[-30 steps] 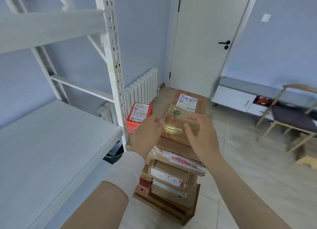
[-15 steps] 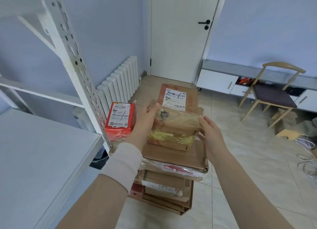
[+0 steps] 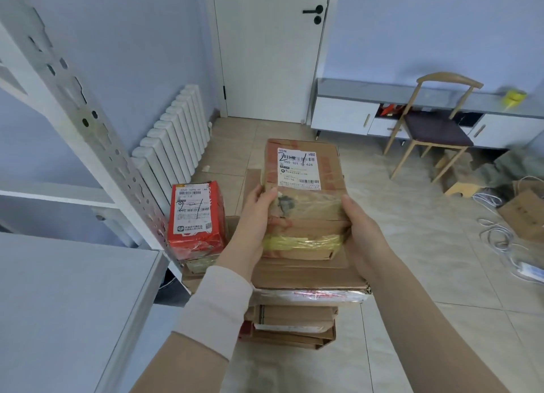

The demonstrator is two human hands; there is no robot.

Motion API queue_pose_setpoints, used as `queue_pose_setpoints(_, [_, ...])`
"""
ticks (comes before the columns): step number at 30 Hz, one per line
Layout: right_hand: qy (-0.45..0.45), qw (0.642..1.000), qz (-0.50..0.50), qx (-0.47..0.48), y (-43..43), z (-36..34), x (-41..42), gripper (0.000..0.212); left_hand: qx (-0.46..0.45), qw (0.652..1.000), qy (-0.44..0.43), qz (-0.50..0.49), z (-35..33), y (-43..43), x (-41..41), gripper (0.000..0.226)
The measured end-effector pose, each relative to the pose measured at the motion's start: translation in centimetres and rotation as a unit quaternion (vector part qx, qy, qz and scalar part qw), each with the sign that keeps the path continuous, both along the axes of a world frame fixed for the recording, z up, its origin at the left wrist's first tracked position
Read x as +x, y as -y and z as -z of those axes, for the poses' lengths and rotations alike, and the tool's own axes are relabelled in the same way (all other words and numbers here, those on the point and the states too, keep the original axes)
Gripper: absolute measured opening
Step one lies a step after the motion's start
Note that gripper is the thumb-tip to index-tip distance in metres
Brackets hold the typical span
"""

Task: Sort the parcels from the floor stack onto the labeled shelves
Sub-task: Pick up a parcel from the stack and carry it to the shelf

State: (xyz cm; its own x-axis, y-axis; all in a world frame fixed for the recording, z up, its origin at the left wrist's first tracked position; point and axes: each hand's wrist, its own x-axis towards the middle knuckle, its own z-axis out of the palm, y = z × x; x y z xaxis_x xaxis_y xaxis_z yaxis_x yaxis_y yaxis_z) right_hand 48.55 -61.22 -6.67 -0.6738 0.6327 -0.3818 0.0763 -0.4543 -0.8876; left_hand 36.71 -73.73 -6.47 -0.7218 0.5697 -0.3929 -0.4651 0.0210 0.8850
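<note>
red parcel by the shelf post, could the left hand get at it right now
Probably yes: the red parcel sits just beside the left hand with nothing between, but that hand must first let go of the brown parcel.

Tight at the stack's left edge, open floor along its right.

The slotted upright [image 3: 97, 145] rises at the front right corner of the lower shelf [image 3: 73, 304], between that shelf and the floor stack [image 3: 309, 274]. The red parcel [image 3: 195, 218] sits at the stack's left edge, just beside the upright, so only a narrow gap is left there. The left hand [image 3: 253, 224] and right hand [image 3: 362, 233] take up both long sides of the brown parcel [image 3: 303, 192] on top. A radiator [image 3: 173, 139] lines the wall behind the upright. Bare floor [image 3: 412, 245] runs along the stack's right edge. The chair [image 3: 432, 127] and cables [image 3: 497, 239] lie well apart from it.
</note>
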Motion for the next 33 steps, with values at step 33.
queue_pose_setpoints(33, [0.053,0.857,0.507,0.08,-2.9,0.7,50.3,0.034,0.009,0.845,-0.044,0.533,-0.8,-20.0,45.9,0.051])
